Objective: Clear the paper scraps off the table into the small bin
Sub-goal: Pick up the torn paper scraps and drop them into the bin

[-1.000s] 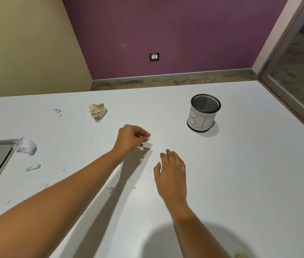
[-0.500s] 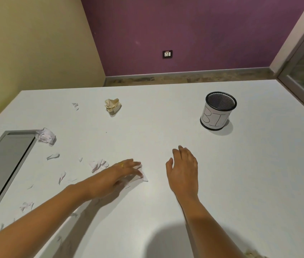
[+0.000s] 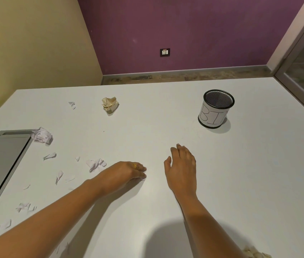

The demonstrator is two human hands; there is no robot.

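A: Where's the left hand (image 3: 128,172) put?
B: Low on the tabletop (image 3: 166,118), fingertips bunched down on a small scrap (image 3: 143,179). Only a white edge is seen under them, so a real pinch can't be told.
A: And the right hand (image 3: 181,168)?
B: Nothing is held. Fingers are loose & apart. It's placed just beside the left one, prob. to help w/ the scrap.
A: The bin (image 3: 216,108)?
B: Stood upright on the far right, well apart from both hands. Its top is open, so paper can be dropped straight in.
A: Much to be done?
B: Lots, it's judged. A cream ball (image 3: 110,106) is seen far off, and a white ball (image 3: 42,135) at the corner of a grey panel (image 3: 2,164). Little bits (image 3: 96,164) are spread along the left. One more lump (image 3: 255,254) is seen at the near edge.
A: Why this flat bit first?
B: Prob. b/c it's closest. Thin paper lies flat, so it must be nipped w/ fingertips.
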